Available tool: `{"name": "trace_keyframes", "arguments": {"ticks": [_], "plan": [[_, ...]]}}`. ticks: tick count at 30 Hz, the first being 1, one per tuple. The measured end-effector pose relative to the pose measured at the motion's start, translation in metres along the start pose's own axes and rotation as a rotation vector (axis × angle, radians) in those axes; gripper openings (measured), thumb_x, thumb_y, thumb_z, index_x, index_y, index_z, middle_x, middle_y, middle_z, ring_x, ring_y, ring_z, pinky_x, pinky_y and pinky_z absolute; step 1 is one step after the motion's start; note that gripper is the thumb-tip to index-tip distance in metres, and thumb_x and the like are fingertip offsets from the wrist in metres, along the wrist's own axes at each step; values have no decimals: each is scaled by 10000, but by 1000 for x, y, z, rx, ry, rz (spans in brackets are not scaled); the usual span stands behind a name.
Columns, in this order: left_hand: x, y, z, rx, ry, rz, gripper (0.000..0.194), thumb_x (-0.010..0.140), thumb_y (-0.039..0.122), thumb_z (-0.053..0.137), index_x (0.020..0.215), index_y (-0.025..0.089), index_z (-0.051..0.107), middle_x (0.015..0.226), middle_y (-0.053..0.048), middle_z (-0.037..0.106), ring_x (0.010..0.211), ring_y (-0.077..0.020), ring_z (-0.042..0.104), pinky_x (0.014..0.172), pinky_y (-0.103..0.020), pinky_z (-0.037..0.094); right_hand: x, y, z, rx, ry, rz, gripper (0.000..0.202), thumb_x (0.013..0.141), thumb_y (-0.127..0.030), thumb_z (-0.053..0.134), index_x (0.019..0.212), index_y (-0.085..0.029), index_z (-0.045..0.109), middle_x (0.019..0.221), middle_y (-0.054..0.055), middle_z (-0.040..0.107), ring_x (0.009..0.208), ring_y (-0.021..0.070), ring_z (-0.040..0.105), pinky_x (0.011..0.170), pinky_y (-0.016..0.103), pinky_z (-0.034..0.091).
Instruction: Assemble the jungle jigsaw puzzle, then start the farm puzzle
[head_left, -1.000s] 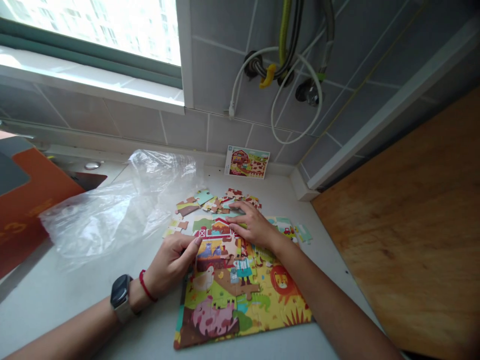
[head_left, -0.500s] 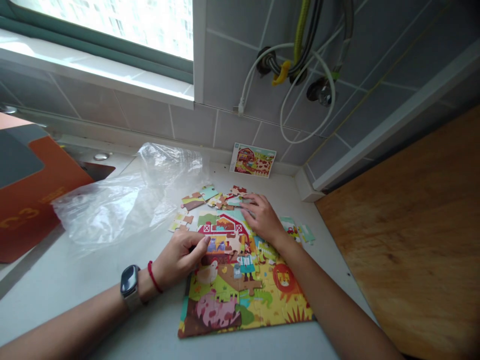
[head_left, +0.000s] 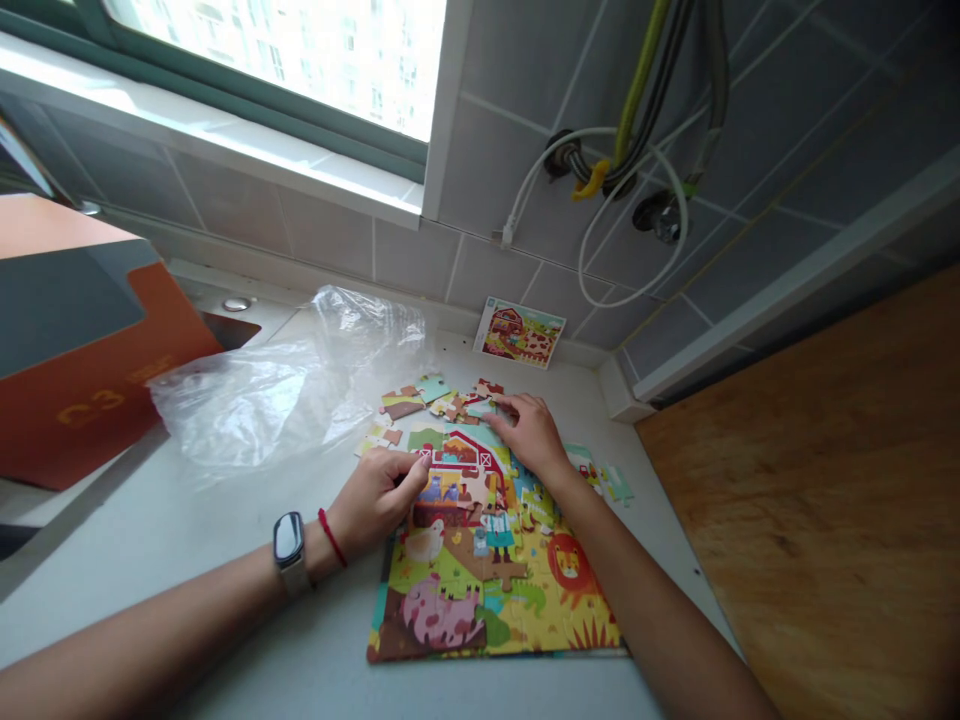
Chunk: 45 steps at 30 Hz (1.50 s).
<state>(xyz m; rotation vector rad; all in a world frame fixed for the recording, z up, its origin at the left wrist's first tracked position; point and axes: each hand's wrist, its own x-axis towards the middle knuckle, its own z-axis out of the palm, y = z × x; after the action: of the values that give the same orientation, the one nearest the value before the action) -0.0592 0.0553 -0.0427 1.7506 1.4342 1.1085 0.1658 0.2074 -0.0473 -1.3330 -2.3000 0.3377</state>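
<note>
A partly joined farm puzzle [head_left: 450,600] with a pig, a lion and a barn lies on the white counter. My left hand [head_left: 382,495] rests at its upper left edge, fingers curled and thumb stretched over the barn; whether anything is under the fingers is hidden. At the top of the puzzle my right hand [head_left: 529,435] has its fingertips bent together on a loose piece near the pile. Several loose pieces [head_left: 405,402] lie above the puzzle, and others [head_left: 616,483] lie to the right, beyond my right forearm.
A picture card [head_left: 519,332] leans on the tiled wall at the back. Crumpled clear plastic [head_left: 255,400] lies at the left, beside an orange and grey box [head_left: 90,350]. Hoses and a white cable [head_left: 585,245] hang above. A wooden panel [head_left: 825,480] stands at the right.
The view has shifted, so the scene sits slightly further right. My right hand's fingers have drawn closer together at the loose pieces. My left hand stays at the puzzle's edge.
</note>
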Motion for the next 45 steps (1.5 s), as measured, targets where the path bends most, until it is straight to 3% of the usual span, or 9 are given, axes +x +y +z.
{"name": "trace_keyframes", "arguments": {"ticks": [5, 11, 15, 23, 28, 31, 33, 40, 45], "plan": [[1, 0, -1, -30, 40, -25, 504, 1001, 458, 382, 581, 218, 242, 549, 43, 244, 509, -99, 234, 491, -262, 210, 24, -14, 4, -130, -44, 134, 566, 745, -653, 823, 1085, -202, 786, 1045, 150, 768, 976, 311, 709, 852, 407, 550], [2, -3, -1, -33, 44, -12, 507, 997, 496, 339, 580, 220, 256, 551, 41, 251, 511, -101, 253, 501, -264, 211, 38, -12, 1, -4, -177, 284, 631, 714, -434, 884, 1270, -198, 700, 936, 53, 781, 878, 236, 744, 785, 321, 542], [4, -4, 1, -39, 54, -19, 508, 983, 510, 349, 575, 220, 260, 536, 39, 255, 497, -105, 273, 510, -283, 213, 39, -15, 4, 8, -139, 395, 739, 683, -482, 895, 1315, -182, 659, 1067, 84, 774, 995, 255, 735, 871, 332, 532], [4, -8, -1, -104, 107, 58, 584, 1035, 516, 321, 532, 220, 323, 482, 31, 344, 476, -121, 341, 537, -301, 288, 45, -13, 9, 215, -58, 484, 569, 550, -255, 913, 1074, -182, 700, 887, 37, 724, 845, 239, 708, 829, 369, 556], [6, -11, -5, -317, 315, 79, 618, 1086, 577, 208, 883, 192, 647, 795, -48, 663, 647, -174, 565, 635, -321, 453, 45, -9, -20, 384, -51, 418, 330, 682, -258, 814, 981, -183, 695, 801, 25, 710, 697, 180, 669, 684, 327, 572], [9, -13, -4, -387, 458, 39, 579, 1071, 637, 257, 1234, 198, 597, 1155, -118, 678, 926, -235, 649, 744, -361, 521, 41, -17, -37, 492, -116, 335, 266, 678, -329, 843, 856, -183, 710, 791, 36, 735, 707, 178, 677, 714, 337, 584], [11, -14, -2, -430, 472, 10, 582, 1065, 654, 269, 1284, 204, 566, 1233, -134, 657, 1041, -263, 654, 829, -397, 534, 36, -27, -38, 543, -171, 288, 295, 657, -385, 869, 816, -182, 726, 780, 35, 747, 703, 177, 680, 727, 340, 587], [13, -17, -1, -506, 449, 31, 608, 1052, 697, 267, 1239, 212, 581, 1229, -131, 660, 1102, -283, 660, 969, -476, 516, 32, -59, 0, 665, -337, 49, 332, 654, -450, 895, 809, -187, 766, 846, 61, 798, 787, 210, 738, 809, 369, 596], [14, -18, -1, -501, 462, 55, 567, 1066, 669, 269, 1227, 220, 574, 1245, -122, 652, 1120, -272, 661, 1011, -490, 501, 42, -77, 15, 641, -482, -63, 215, 755, -343, 840, 895, -187, 789, 885, 66, 813, 874, 229, 770, 869, 383, 608]]}}
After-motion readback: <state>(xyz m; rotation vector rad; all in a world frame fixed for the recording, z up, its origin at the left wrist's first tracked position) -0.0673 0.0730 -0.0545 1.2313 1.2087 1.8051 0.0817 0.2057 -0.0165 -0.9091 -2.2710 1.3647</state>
